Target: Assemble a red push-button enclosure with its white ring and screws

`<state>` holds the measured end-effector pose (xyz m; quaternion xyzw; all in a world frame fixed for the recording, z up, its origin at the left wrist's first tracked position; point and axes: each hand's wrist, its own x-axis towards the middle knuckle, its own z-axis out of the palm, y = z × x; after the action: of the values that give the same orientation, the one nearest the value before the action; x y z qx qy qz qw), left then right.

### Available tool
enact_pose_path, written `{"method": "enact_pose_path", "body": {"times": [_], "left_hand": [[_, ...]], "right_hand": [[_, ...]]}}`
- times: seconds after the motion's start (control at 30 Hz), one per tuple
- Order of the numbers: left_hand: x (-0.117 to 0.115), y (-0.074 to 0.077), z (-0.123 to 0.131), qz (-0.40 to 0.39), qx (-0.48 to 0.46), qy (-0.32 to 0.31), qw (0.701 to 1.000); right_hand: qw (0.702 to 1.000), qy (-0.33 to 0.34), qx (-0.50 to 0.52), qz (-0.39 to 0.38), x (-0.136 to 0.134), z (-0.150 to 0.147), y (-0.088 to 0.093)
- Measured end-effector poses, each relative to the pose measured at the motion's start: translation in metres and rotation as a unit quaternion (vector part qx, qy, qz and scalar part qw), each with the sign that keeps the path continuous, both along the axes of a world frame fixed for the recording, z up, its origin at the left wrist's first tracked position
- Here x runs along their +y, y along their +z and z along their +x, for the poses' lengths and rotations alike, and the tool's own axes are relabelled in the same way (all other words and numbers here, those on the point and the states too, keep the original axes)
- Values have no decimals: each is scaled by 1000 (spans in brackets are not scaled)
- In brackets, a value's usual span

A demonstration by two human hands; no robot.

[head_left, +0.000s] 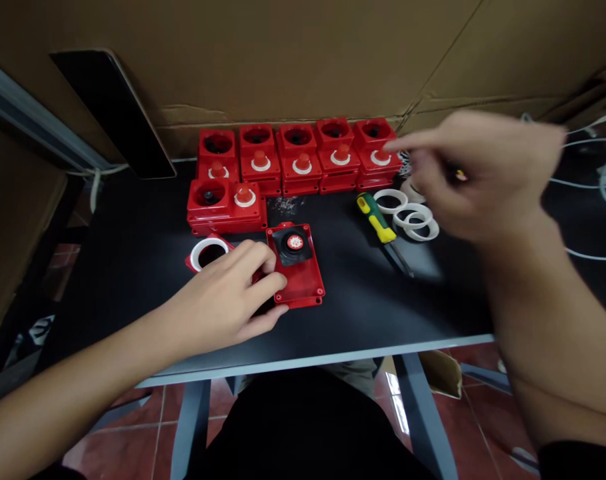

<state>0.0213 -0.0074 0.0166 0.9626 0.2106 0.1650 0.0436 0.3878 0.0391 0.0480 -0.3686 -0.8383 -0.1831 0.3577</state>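
Open red housing [300,281] lies on the worktop [347,313], hollow side up, a black square piece [285,252] at its 12 o'clock end. Clock taken from this housing.

Left hand [240,290] at 8 o'clock: forearm in from lower left, palm down, fingers half-curled, tips at the left wall, thumb by the near corner. Cannot tell whether it grips or only rests.

Right hand [487,177] at 2 o'clock, raised and blurred: forearm up from 4, wrist bent left, index finger straight toward 9, thumb bent beneath with a narrow gap. Cannot tell if anything is held.

Red piece with white ring [226,243] at 9, partly behind left hand. Yellow-green screwdriver [377,218] and loose white rings [429,231] at 2. Red button box [210,217] at 10; five more in a row [300,179], 11 to 1.
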Motion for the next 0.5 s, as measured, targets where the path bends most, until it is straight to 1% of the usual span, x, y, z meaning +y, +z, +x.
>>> {"method": "enact_pose_path", "body": {"times": [0.03, 0.1, 0.13, 0.17, 0.2, 0.27, 0.37, 0.4, 0.43, 0.47, 0.5], "left_hand": [[0, 2, -1, 13, -7, 4, 1000], [1, 5, -2, 38, -18, 15, 999], [2, 6, -3, 47, -24, 19, 998], [2, 7, -4, 52, -27, 22, 998], [3, 7, -4, 55, -31, 22, 998], [4, 6, -5, 57, -36, 17, 998], [4, 3, -3, 55, -38, 2, 998], [4, 2, -3, 52, -38, -2, 998], [3, 2, -2, 49, -37, -4, 998], [3, 1, -2, 48, -35, -3, 998], [3, 1, -1, 47, -34, -2, 998]], "right_hand": [[998, -53, 27, 1, 7, 10, 6], [982, -171, 70, -45, 18, 27, 19], [969, -225, 64, -77, 23, 34, 25], [950, -286, 62, -104, 26, 40, 30], [928, -348, 68, -114, 28, 45, 35], [889, -428, 56, -153, 29, 58, 41], [856, -470, 23, -214, 27, 83, 41], [831, -483, -19, -275, 28, 93, 39], [787, -503, -41, -355, 30, 103, 36], [766, -501, -50, -400, 32, 113, 33], [752, -501, -54, -426, 35, 121, 29]]}}
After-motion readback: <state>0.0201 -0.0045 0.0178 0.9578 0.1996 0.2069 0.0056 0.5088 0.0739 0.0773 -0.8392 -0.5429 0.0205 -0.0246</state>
